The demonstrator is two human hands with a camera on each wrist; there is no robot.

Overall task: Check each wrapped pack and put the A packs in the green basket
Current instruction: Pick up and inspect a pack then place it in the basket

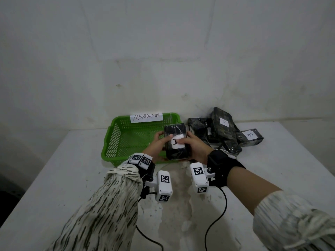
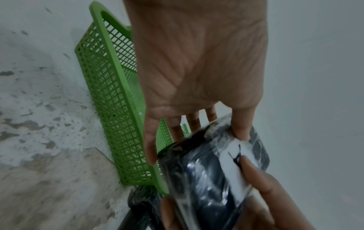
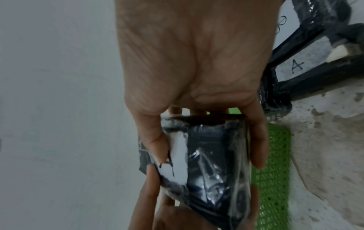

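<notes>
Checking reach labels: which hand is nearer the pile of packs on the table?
Right. The right hand sits beside the pile; the left hand is across the held pack, over the basket.

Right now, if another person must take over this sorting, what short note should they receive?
Left hand and right hand: both grip one wrapped pack, thumbs on its white label. The mark is partly covered by the thumbs; it looks like an A.
The pack is held over the near right corner of the green basket, not yet set down.
No pack seems to lie in the basket so far.
The other packs are piled on the table right of the basket; two show B labels, and the right wrist view shows one marked A.
Left: place this pack, then check the pile.
</notes>
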